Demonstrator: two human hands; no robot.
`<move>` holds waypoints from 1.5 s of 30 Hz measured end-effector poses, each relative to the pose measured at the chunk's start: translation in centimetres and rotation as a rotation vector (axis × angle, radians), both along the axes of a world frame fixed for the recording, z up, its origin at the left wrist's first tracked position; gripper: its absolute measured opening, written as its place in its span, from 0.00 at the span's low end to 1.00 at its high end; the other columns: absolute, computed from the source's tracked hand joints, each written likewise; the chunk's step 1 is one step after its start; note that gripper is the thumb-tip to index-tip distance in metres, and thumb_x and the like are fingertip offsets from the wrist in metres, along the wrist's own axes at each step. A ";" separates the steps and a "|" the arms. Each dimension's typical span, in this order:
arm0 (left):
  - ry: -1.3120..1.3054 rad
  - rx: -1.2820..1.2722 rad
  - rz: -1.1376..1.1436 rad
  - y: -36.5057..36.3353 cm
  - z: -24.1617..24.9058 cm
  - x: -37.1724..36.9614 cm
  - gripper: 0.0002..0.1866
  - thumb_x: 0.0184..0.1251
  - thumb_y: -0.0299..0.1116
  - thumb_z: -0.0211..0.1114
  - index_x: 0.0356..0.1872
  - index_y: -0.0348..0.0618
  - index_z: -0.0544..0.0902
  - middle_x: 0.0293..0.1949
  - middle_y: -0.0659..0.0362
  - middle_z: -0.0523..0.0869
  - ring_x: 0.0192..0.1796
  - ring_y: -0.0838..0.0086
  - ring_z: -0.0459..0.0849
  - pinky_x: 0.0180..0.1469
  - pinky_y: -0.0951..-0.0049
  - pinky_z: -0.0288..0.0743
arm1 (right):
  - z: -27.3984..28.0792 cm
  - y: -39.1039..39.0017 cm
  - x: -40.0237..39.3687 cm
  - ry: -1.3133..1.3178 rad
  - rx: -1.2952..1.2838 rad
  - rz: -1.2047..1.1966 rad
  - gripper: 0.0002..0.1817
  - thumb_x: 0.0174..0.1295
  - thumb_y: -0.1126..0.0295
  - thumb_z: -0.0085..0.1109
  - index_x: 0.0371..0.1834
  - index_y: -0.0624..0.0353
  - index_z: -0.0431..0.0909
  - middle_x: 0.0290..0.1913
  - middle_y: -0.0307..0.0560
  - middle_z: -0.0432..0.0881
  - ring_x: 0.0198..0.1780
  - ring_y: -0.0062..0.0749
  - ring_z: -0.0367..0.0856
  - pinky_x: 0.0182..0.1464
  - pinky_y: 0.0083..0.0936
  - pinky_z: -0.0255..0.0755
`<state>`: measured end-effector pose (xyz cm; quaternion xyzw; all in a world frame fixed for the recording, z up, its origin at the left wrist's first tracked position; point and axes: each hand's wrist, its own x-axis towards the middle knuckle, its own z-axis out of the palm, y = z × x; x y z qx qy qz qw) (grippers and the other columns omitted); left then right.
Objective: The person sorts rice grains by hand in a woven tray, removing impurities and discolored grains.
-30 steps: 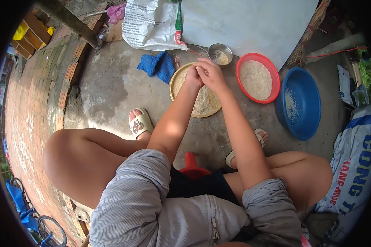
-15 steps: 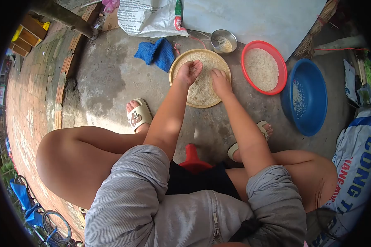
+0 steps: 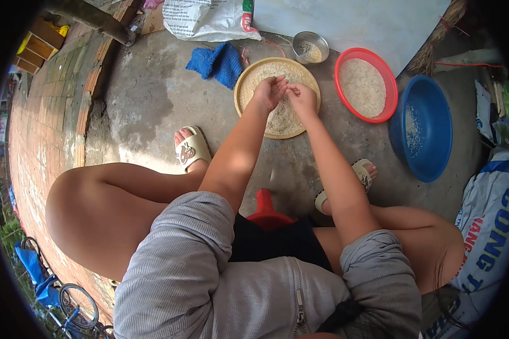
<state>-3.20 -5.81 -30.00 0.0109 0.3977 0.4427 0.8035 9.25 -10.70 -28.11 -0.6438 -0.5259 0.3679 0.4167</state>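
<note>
A round woven winnowing tray [image 3: 241, 113] on the ground holds a layer of rice [image 3: 285, 125]. Above it my left hand [image 3: 270, 93] is cupped, palm up, with some rice grains in it. My right hand [image 3: 302, 99] comes in from the right, thumb and fingers pinched together at the left fingertips. Whatever sits in that pinch is too small to make out.
Right of the tray stand a red basin [image 3: 337, 85] of rice and a tilted blue basin [image 3: 430, 152] with scattered grains. A metal bowl [image 3: 322, 42], blue cloth [image 3: 223, 63] and white sack [image 3: 209, 20] lie beyond. A red stool [image 3: 264, 209] is below me.
My right hand has lifted from the rice and moved left to meet my left hand, its fingers now pinched. My left hand has shifted slightly right. The view has tilted slightly.
</note>
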 end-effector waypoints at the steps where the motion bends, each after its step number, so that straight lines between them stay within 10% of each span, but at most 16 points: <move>1: -0.006 0.010 0.014 0.3 0.1 -0.1 0.16 0.72 0.32 0.43 0.48 0.30 0.75 0.42 0.51 0.81 0.44 0.68 0.81 0.46 0.75 0.80 | 0.4 0.3 0.1 0.033 0.007 0.043 0.07 0.55 0.75 0.62 0.37 0.64 0.81 0.31 0.47 0.84 0.33 0.25 0.83 0.37 0.22 0.75; 7: -0.085 0.048 -0.051 0.7 0.9 -0.1 0.16 0.71 0.33 0.43 0.46 0.31 0.75 0.41 0.51 0.80 0.42 0.65 0.80 0.46 0.70 0.78 | 3.4 1.6 -1.6 0.210 0.030 0.132 0.09 0.56 0.75 0.59 0.39 0.64 0.82 0.30 0.47 0.85 0.33 0.31 0.84 0.38 0.24 0.76; 12: -0.233 0.070 -0.075 1.3 -0.4 -0.6 0.15 0.71 0.33 0.43 0.44 0.34 0.75 0.38 0.52 0.81 0.40 0.66 0.80 0.44 0.70 0.77 | 5.9 0.0 -2.4 -0.513 0.575 0.235 0.09 0.55 0.73 0.57 0.40 0.58 0.79 0.45 0.44 0.78 0.46 0.44 0.76 0.47 0.33 0.73; 19: -0.012 -0.148 0.118 2.5 1.0 -3.3 0.15 0.72 0.34 0.45 0.42 0.33 0.77 0.33 0.53 0.83 0.32 0.72 0.81 0.35 0.75 0.79 | 0.6 -6.4 -0.5 -0.752 0.459 0.874 0.19 0.46 0.73 0.60 0.46 0.53 0.77 0.50 0.41 0.75 0.52 0.36 0.73 0.54 0.32 0.69; 28: 0.015 -0.198 0.059 1.3 -0.5 -3.0 0.15 0.72 0.34 0.46 0.40 0.33 0.77 0.35 0.53 0.83 0.34 0.70 0.82 0.38 0.74 0.81 | -1.4 -6.4 2.7 -0.787 0.505 0.963 0.13 0.51 0.73 0.52 0.41 0.54 0.80 0.41 0.36 0.78 0.49 0.32 0.74 0.51 0.28 0.71; 37: 0.086 -0.082 -0.145 0.1 -1.3 -0.3 0.14 0.72 0.35 0.46 0.42 0.36 0.76 0.37 0.54 0.82 0.39 0.69 0.81 0.45 0.69 0.78 | 2.1 -1.9 1.6 -0.397 0.265 0.162 0.09 0.55 0.72 0.57 0.38 0.57 0.82 0.38 0.46 0.81 0.44 0.40 0.78 0.46 0.32 0.73; 45: -0.065 -0.052 -0.076 1.7 0.0 0.0 0.14 0.71 0.35 0.44 0.39 0.37 0.76 0.31 0.55 0.81 0.34 0.68 0.80 0.39 0.69 0.77 | 4.3 -2.2 -1.1 -0.742 0.603 0.184 0.08 0.54 0.70 0.58 0.37 0.58 0.76 0.46 0.40 0.73 0.48 0.37 0.71 0.51 0.34 0.69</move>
